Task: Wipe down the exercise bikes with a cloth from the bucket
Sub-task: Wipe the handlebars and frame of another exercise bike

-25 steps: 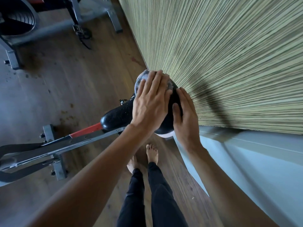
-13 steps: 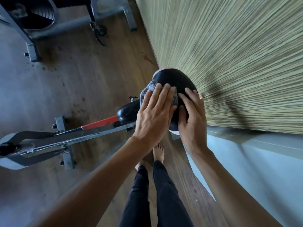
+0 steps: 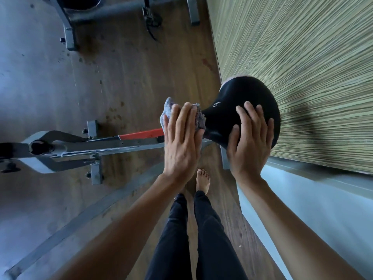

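- Left hand (image 3: 181,144), fingers straight, presses the grey cloth (image 3: 168,110) flat onto the narrow left nose of the black saddle (image 3: 242,93), likely to scrub it
- Right hand (image 3: 250,146) lies spread, not clenched, over the saddle's wide right end, probably steadying it against the push
- Bucket out of view

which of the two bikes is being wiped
The near bike, with the red bar: the left hand presses the cloth on its saddle. The far bike at top is untouched.
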